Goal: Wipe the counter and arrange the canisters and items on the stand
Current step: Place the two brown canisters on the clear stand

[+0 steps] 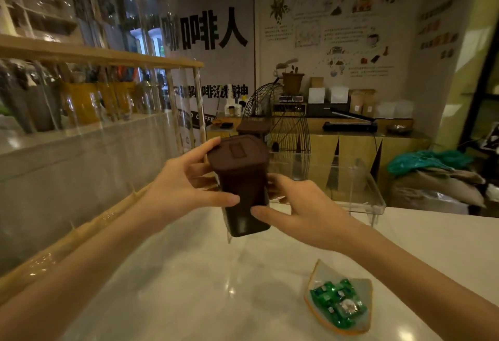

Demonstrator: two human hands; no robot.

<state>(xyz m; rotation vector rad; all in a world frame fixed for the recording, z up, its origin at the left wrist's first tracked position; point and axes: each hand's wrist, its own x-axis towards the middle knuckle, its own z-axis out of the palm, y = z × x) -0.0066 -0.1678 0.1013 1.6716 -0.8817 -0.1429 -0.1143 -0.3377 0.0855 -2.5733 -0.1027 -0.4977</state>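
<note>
I hold a dark brown canister (243,192) with a brown lid, tilted, in the air above the white counter (189,286). My left hand (186,181) grips its left side and lid edge. My right hand (299,205) grips its right side and lower front. A clear acrylic stand (359,195) sits on the counter just behind the canister. A second brown canister (253,127) shows behind the held one, mostly hidden.
A small dish of green wrapped candies (340,303) lies on the counter at the front right. A glass partition with a wooden rail (108,54) runs along the left. A black wire rack (280,122) and a wooden cabinet (351,146) stand beyond the counter.
</note>
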